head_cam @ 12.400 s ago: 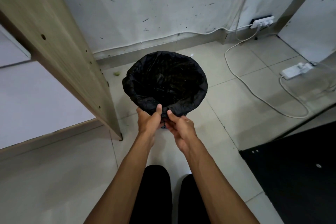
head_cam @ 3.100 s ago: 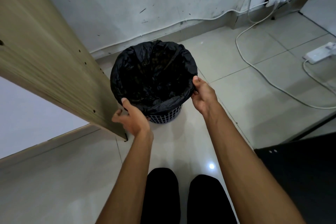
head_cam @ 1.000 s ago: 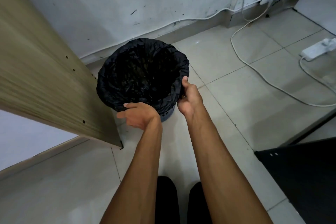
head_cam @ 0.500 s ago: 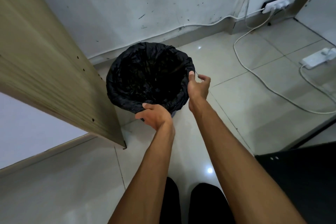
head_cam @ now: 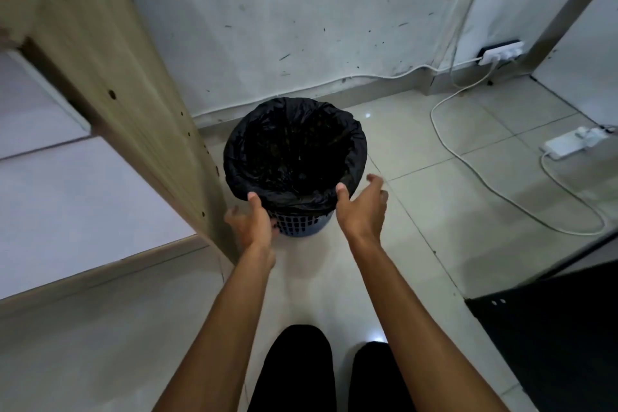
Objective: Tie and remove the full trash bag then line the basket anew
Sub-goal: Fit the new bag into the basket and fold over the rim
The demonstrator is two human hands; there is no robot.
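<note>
A blue mesh basket [head_cam: 302,226] stands on the tiled floor near the wall. A black trash bag [head_cam: 294,150] lines it, its edge folded down over the rim, and its inside looks dark. My left hand [head_cam: 252,222] hovers at the near-left side of the basket with fingers spread, holding nothing. My right hand [head_cam: 363,207] is at the near-right side, fingers spread, its thumb near the bag's folded edge. Both hands are blurred by motion.
A wooden panel [head_cam: 110,87] stands close on the basket's left. White cables [head_cam: 468,157] and a power strip [head_cam: 568,145] lie on the floor to the right; a wall socket [head_cam: 501,55] sits above. A black surface [head_cam: 551,338] fills the lower right corner.
Both hands have let go of the bag's edge and drawn back a little, fingers now spread. The view has pulled away from the basket, whose blue mesh base shows again.
</note>
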